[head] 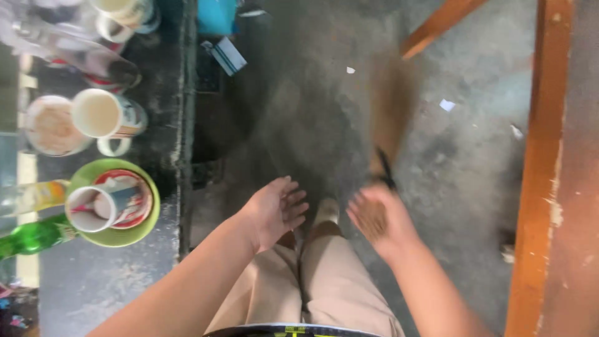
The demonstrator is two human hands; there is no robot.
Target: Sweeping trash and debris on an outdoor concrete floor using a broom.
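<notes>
My right hand (379,219) is closed around the brown handle of a short broom (390,109). Its blurred bristles reach away from me over the grey concrete floor (312,106), and a black binding sits just above my fingers. My left hand (277,209) hangs open beside it, palm turned inward, fingers apart, holding nothing. Below both hands I see my beige trousers (324,274) and one foot (327,211). Small white paper scraps (447,105) lie on the floor beyond the broom.
A dark counter (159,112) runs along the left, with mugs (103,115), a green plate (140,228) holding a cup, and a green bottle (31,237). A small box (228,56) lies by its base. Orange-brown wooden posts (540,187) stand at right.
</notes>
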